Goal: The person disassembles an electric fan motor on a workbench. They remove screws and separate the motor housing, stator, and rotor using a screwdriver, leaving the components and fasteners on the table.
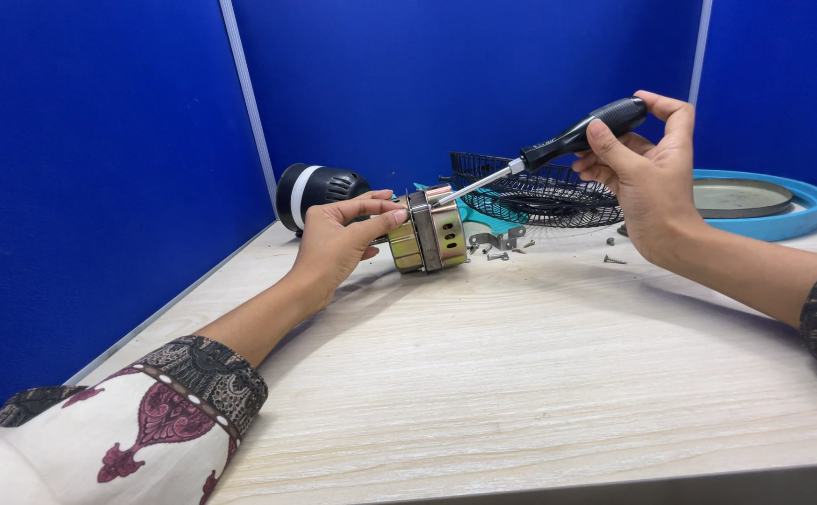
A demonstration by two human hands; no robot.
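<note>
Hands, two of them, work over a pale wooden table (521, 374) walled by blue partitions (100, 187). One fan motor (430, 234) lies on its side toward the far middle of the table: a squat brass-coloured body with a grey metal band around it, slotted holes in its casing and copper showing at the top. The left hand (338, 238) grasps it from the left side, fingers curled over the near end. The right hand (647, 173), raised at the right, is clenched around the black handle of one screwdriver (558, 145), whose silver shaft slants down left and meets the top of the motor. Behind the motor sit one black housing (315, 190) with a white band, one black wire fan grille (539, 192), and one round blue base (764, 201) at far right. Several loose screws (614, 259) and a small metal bracket (494, 239) lie just right of the motor.
</note>
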